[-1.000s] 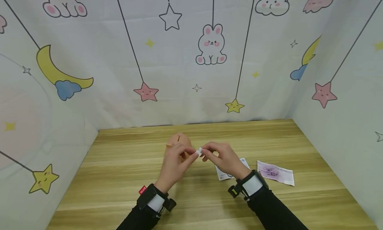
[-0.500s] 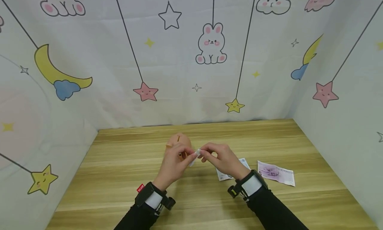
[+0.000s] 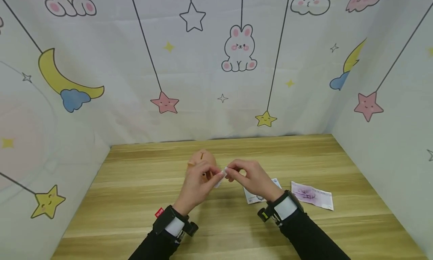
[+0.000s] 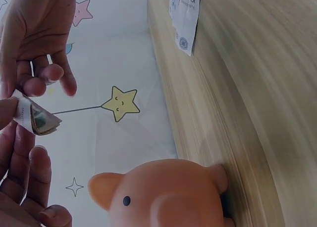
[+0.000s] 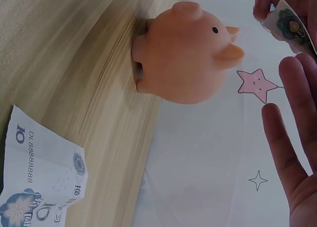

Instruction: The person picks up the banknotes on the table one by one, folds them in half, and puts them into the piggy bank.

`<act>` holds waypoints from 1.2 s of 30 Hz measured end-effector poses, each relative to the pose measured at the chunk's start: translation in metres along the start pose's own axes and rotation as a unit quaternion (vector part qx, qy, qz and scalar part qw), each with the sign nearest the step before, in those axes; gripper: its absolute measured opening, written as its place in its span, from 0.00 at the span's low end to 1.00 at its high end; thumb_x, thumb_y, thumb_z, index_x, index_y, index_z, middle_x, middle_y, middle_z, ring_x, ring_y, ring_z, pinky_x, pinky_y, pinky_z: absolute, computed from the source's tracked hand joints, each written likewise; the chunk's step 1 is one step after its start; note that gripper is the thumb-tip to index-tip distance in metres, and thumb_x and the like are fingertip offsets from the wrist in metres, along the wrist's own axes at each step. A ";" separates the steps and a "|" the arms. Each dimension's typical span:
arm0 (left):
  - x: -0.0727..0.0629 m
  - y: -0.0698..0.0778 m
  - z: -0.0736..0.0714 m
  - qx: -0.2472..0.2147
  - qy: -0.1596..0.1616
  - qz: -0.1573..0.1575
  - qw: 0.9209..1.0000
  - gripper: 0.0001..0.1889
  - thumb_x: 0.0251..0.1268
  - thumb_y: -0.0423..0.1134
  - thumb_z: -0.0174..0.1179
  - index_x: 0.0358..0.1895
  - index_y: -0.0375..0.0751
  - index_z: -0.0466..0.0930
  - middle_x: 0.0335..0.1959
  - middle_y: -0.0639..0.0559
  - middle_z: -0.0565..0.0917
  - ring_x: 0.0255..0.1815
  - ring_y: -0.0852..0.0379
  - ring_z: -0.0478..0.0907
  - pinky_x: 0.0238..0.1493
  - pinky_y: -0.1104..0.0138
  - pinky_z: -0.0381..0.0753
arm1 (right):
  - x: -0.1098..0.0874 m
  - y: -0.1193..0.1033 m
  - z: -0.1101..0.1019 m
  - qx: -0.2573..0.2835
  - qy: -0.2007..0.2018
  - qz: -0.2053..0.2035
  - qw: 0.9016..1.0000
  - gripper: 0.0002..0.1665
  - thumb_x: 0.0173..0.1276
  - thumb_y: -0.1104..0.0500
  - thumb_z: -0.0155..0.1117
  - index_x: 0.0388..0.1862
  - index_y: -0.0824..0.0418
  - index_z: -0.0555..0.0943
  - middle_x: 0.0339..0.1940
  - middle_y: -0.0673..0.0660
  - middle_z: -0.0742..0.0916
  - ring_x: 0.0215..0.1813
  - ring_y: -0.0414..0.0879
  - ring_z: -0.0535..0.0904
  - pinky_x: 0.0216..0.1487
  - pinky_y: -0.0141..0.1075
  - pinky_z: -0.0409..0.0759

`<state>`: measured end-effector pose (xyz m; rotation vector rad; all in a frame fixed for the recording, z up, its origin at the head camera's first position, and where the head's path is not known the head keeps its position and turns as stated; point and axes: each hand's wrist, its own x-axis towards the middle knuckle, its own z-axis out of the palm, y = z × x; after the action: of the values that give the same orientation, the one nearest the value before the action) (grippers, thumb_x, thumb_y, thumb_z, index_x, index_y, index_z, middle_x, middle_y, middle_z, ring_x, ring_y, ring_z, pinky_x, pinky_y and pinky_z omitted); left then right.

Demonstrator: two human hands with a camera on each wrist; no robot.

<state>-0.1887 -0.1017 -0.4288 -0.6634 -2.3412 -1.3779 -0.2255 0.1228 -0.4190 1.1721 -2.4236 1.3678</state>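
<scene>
Above the table, my left hand (image 3: 196,185) pinches a small folded banknote (image 3: 218,182) between thumb and fingertips. My right hand (image 3: 253,179) pinches the same note at its upper right end. Folded layers and a dark green print show on the note (image 4: 42,119) in the left wrist view; the right wrist view shows its flower print (image 5: 292,25). Just behind my left hand stands an orange piggy bank (image 3: 204,156), partly covered by that hand in the head view. The right wrist view shows the piggy bank (image 5: 183,59) upright on its feet.
A pale blue-grey banknote marked 10 (image 5: 42,172) lies on the wooden table (image 3: 135,200), partly under my right wrist in the head view. To its right lies a purple banknote (image 3: 312,195). Cloth walls with cartoon prints (image 3: 203,64) enclose the table's back and sides.
The folded banknote has turned in my fingers, so a pale part of it now hangs below the left fingertips. Both hands stay in nearly the same place.
</scene>
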 end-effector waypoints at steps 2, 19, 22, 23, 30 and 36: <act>-0.001 0.000 0.001 -0.002 0.003 -0.006 1.000 0.04 0.69 0.36 0.74 0.39 0.44 0.88 0.35 0.56 0.83 0.32 0.61 0.76 0.35 0.66 0.79 | 0.000 -0.001 -0.001 -0.001 0.009 0.000 1.000 0.06 0.81 0.60 0.65 0.43 0.54 0.88 0.33 0.43 0.89 0.36 0.36 0.86 0.34 0.35 0.83; -0.006 0.006 -0.002 -0.028 -0.004 0.014 1.000 0.03 0.70 0.34 0.73 0.36 0.43 0.89 0.30 0.56 0.83 0.29 0.61 0.74 0.32 0.67 0.77 | -0.004 -0.009 -0.004 0.012 0.007 -0.006 1.000 0.07 0.82 0.61 0.64 0.41 0.55 0.87 0.32 0.44 0.89 0.35 0.38 0.85 0.38 0.35 0.84; -0.008 0.006 -0.004 -0.026 -0.006 0.004 1.000 0.02 0.69 0.35 0.74 0.38 0.44 0.90 0.31 0.58 0.84 0.29 0.62 0.75 0.32 0.66 0.78 | -0.004 -0.012 -0.006 0.008 0.007 -0.007 1.000 0.07 0.82 0.61 0.64 0.41 0.55 0.87 0.32 0.44 0.88 0.35 0.38 0.85 0.38 0.35 0.84; -0.009 0.006 -0.004 -0.026 -0.006 -0.002 1.000 0.02 0.68 0.35 0.75 0.39 0.45 0.90 0.31 0.58 0.84 0.29 0.62 0.75 0.32 0.65 0.78 | -0.004 -0.013 -0.007 0.005 0.007 -0.008 1.000 0.07 0.82 0.61 0.64 0.41 0.55 0.87 0.32 0.44 0.88 0.35 0.38 0.85 0.37 0.35 0.84; -0.012 0.004 -0.008 -0.030 -0.013 -0.018 0.999 0.02 0.70 0.37 0.74 0.40 0.43 0.91 0.31 0.60 0.84 0.28 0.62 0.74 0.29 0.66 0.76 | -0.005 -0.016 -0.011 -0.007 0.008 -0.022 1.000 0.07 0.81 0.62 0.64 0.42 0.54 0.87 0.32 0.44 0.89 0.35 0.37 0.86 0.36 0.35 0.83; -0.012 0.006 -0.008 -0.031 -0.012 0.003 0.999 0.02 0.72 0.34 0.72 0.38 0.44 0.89 0.29 0.59 0.83 0.27 0.63 0.74 0.29 0.67 0.76 | -0.004 -0.018 -0.011 -0.005 0.005 -0.030 1.000 0.07 0.81 0.63 0.64 0.42 0.54 0.87 0.32 0.44 0.89 0.36 0.37 0.86 0.37 0.35 0.85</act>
<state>-0.1750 -0.1087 -0.4270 -0.7085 -2.3200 -1.4539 -0.2132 0.1285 -0.4020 1.2236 -2.3655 1.3401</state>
